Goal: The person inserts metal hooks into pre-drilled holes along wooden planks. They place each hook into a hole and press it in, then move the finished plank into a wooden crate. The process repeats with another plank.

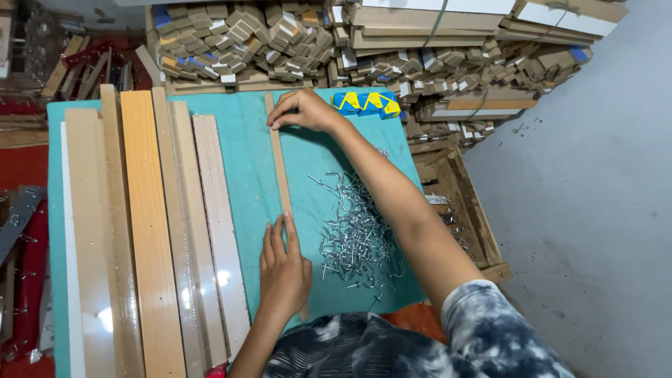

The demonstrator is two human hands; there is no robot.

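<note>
narrow wooden strip (282, 164) lies lengthwise on the teal tabletop (245, 133), running from the far edge toward the person. left hand (283, 269) rests flat on the near part of the strip, palm down, fingers straight and close together, grasping nothing. right hand (302, 110) is at the far end, arm stretched across the tabletop, fingers bent and tips pressing on the strip; not closed around it.

strip: one piece, thin, plain light brown, straight.

left of it, apart: a row of wooden boards (150, 231) laid side by side, about six, in pale, orange-brown and whitish tones, some glossy. right of it: one loose pile of metal hooks (358, 234), silver, too tangled to count. near the far right corner: a blue and yellow pack (366, 103). beyond the tabletop: stacks of cut wood pieces (280, 38).
</note>
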